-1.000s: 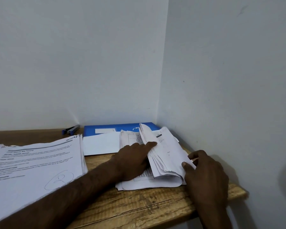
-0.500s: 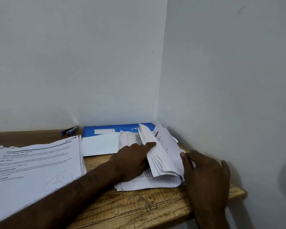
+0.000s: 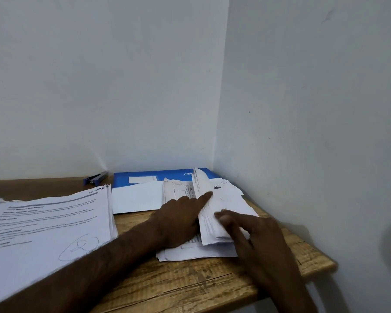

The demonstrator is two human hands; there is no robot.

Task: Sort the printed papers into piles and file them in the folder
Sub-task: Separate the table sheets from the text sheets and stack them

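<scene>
White walls (image 3: 122, 86) corner a scuffed wooden table (image 3: 190, 288) stacked with papers (image 3: 43, 222).

Blue stapler (image 3: 95, 178) on wooden table (image 3: 190, 288), by back wall (image 3: 99, 86).

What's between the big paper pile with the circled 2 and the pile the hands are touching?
A blank white sheet lies between them, with bare wooden table nearer, crossed by the left forearm. The head view shows it.
</scene>
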